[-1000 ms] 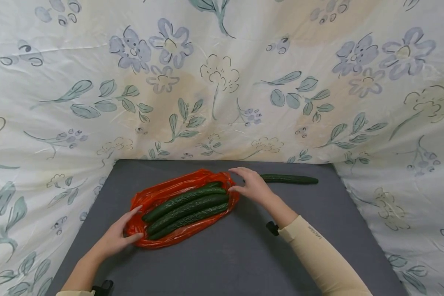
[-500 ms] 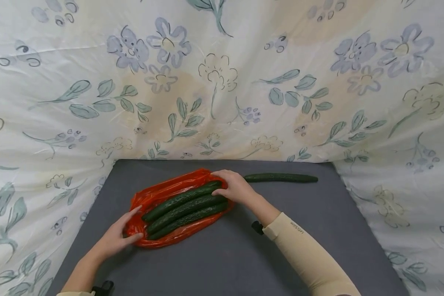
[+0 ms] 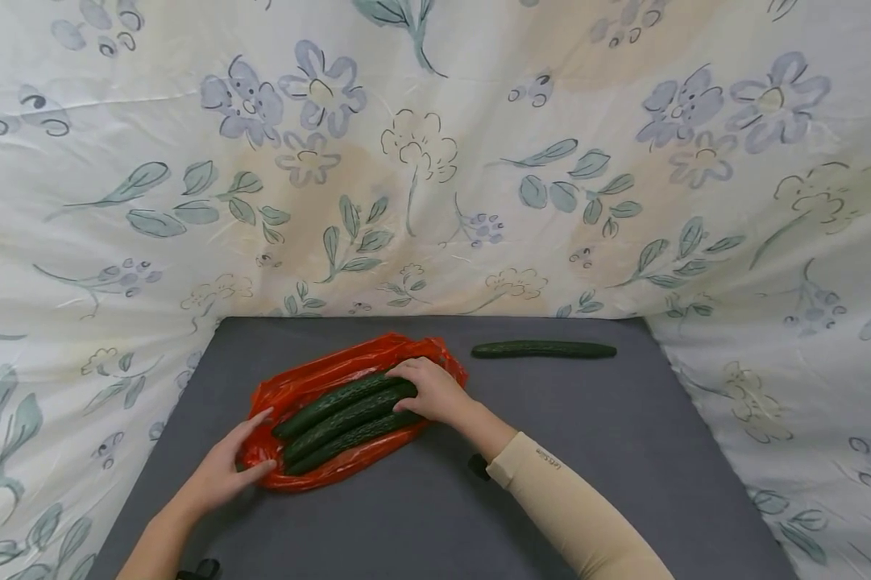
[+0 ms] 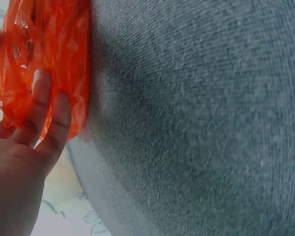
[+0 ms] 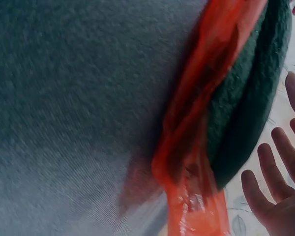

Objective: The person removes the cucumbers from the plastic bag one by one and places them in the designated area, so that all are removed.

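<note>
Several dark green cucumbers (image 3: 351, 417) lie side by side in a red plastic bag (image 3: 333, 372), exposed along its open side. At the bag's left end, my left hand (image 3: 217, 475) has its thumb and fingers spread; in the left wrist view its outstretched fingers (image 4: 42, 101) rest against the red plastic. My right hand (image 3: 438, 393) is over the right ends of the cucumbers, covering them in the head view. The right wrist view shows that hand's fingers (image 5: 268, 162) extended and spread, beside a cucumber (image 5: 253, 103) and holding nothing.
A single cucumber (image 3: 544, 349) lies on the dark grey table (image 3: 551, 435) to the right of the bag, near the back edge. A floral cloth (image 3: 435, 201) hangs behind the table and along both sides.
My right hand has moved left and slightly nearer, from the bag's right end to over the cucumbers, uncovering the loose cucumber's left end. The left hand stays at the bag's left end.
</note>
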### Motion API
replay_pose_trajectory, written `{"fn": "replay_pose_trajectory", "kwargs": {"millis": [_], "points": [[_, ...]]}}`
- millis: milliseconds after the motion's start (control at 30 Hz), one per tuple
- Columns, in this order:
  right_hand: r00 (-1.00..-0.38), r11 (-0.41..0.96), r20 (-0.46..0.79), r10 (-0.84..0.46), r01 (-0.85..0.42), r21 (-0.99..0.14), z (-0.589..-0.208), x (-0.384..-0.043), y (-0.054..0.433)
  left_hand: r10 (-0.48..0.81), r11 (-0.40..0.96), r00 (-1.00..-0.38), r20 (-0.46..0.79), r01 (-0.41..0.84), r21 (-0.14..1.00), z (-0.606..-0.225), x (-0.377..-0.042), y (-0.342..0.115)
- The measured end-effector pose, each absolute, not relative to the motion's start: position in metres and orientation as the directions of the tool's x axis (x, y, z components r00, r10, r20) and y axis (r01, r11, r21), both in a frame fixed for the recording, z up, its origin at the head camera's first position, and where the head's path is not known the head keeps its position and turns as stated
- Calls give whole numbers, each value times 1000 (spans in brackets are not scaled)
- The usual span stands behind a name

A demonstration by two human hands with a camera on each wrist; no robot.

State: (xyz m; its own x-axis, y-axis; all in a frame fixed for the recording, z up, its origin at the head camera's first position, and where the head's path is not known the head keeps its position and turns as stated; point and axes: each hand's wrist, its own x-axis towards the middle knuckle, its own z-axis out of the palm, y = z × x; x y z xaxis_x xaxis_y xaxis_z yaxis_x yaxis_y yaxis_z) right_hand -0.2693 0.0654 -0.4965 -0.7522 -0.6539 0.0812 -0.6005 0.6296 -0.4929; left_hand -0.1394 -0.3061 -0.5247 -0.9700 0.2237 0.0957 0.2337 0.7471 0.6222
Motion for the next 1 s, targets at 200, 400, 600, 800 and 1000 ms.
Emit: {"fn": "replay_pose_trajectory", "kwargs": {"millis": [200,400,600,800,1000], "points": [[-754,657,84,-651,-615,-435,-509,-269,61,214,753,-974,73,212,623,-526,-137,-309],[-750,695,111,-652,-649,-309,-515,-267,57,220,740,-974,57,205,641,-527,-139,-308],[-753,718,110,-649,-654,-239,-517,-267,55,227,718,-972,58,207,664,-528,-140,-308],[-742,707,126,-658,-667,-234,-519,-268,53,224,737,-973,61,211,642,-527,-139,-307],[-699,676,177,-692,-715,-181,-518,-265,55,225,747,-973,55,209,631,-527,-139,-307]]}}
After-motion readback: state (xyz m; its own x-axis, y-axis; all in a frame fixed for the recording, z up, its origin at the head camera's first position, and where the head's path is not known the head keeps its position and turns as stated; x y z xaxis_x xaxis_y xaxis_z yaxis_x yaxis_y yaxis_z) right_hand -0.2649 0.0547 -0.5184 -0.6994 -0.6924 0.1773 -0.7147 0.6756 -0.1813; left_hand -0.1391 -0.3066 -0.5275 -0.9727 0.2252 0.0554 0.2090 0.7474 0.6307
